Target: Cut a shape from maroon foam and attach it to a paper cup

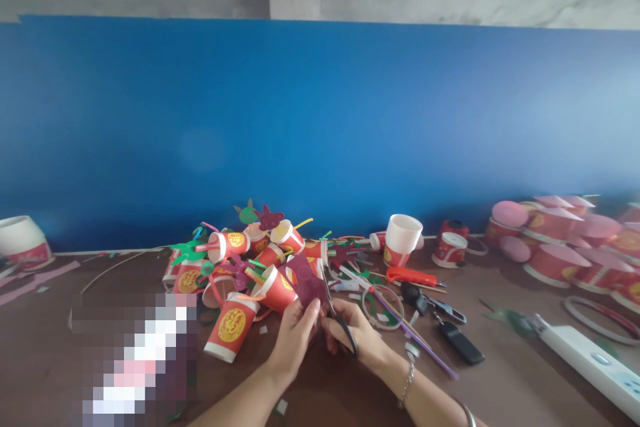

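My left hand (296, 335) pinches a dark purple-red sheet (311, 285) between thumb and fingers at the lower middle. Around the black handles of a pair of scissors (344, 330), my right hand (356, 332) is closed, and the blades point up along the sheet's right edge. Both hands nearly touch. Just beyond them lies a pile of red paper cups with yellow emblems (233, 325), straws and green and purple cut-out shapes, such as a green one (189, 252).
A white cup stack (403, 235) stands behind my right hand. To the right lie an orange-red cutter (411, 276), keys, a black fob (460, 341), a white power strip (590, 360) and pink-topped cups (556, 260). Another cup stack (24, 240) is far left. A blue panel (300, 127) rises behind.
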Action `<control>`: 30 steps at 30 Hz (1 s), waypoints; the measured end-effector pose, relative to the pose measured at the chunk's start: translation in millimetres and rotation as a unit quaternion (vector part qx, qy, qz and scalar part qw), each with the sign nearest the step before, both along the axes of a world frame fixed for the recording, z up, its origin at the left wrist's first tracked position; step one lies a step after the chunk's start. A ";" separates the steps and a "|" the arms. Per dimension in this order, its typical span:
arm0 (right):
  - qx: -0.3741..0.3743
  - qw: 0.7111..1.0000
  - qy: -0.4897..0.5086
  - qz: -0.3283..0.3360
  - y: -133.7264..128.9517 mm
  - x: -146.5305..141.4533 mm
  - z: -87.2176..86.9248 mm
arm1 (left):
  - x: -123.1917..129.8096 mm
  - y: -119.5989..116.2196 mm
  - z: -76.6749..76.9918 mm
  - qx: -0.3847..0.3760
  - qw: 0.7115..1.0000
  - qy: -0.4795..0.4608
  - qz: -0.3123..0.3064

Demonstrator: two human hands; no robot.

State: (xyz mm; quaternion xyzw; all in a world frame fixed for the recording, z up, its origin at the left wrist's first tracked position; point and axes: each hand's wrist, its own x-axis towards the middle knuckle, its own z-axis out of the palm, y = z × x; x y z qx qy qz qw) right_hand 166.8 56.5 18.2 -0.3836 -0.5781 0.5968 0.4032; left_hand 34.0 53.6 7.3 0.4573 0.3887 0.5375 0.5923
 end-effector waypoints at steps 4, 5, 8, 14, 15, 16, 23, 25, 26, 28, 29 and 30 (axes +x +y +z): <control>0.013 1.000 0.000 -0.009 0.8 0.5 -0.6 | 0.1 -0.9 3.0 0.000 1.000 -0.003 -0.017; 0.015 1.000 0.001 -0.009 1.0 0.6 -1.2 | 0.3 -1.0 3.6 0.001 1.000 -0.006 -0.018; 0.018 1.000 0.001 -0.008 1.5 0.4 -2.7 | 0.1 -0.6 3.3 0.002 1.000 -0.011 -0.012; 0.034 0.999 -0.008 -0.009 1.9 0.2 -1.6 | -0.8 0.0 1.4 0.008 1.000 -0.021 -0.004; 0.034 0.999 -0.011 -0.009 1.9 0.3 -1.2 | -0.8 -0.1 1.3 0.007 1.000 -0.021 -0.002; 0.033 0.999 -0.013 -0.009 1.8 0.5 -0.8 | -0.7 -0.2 1.2 0.007 1.000 -0.020 0.000; 0.029 0.999 -0.014 -0.001 0.6 2.1 1.0 | -0.8 1.1 0.7 -0.008 0.998 -0.015 0.064; 0.022 1.000 -0.010 -0.002 0.4 1.8 0.7 | -0.7 1.6 0.5 -0.002 0.998 -0.015 0.057; 0.019 1.000 -0.007 -0.002 0.4 1.5 0.4 | -0.6 1.8 0.3 0.002 0.999 -0.013 0.049; 0.016 1.000 0.002 -0.005 0.4 0.9 -0.2 | -0.2 2.0 0.0 0.007 0.999 -0.006 0.034; 0.015 1.000 0.008 -0.006 0.4 0.7 -0.5 | 0.1 2.0 -0.2 0.006 1.000 -0.003 0.026; 0.015 1.000 0.014 -0.007 0.6 0.6 -1.1 | 0.3 2.0 -0.2 0.005 1.000 0.000 0.021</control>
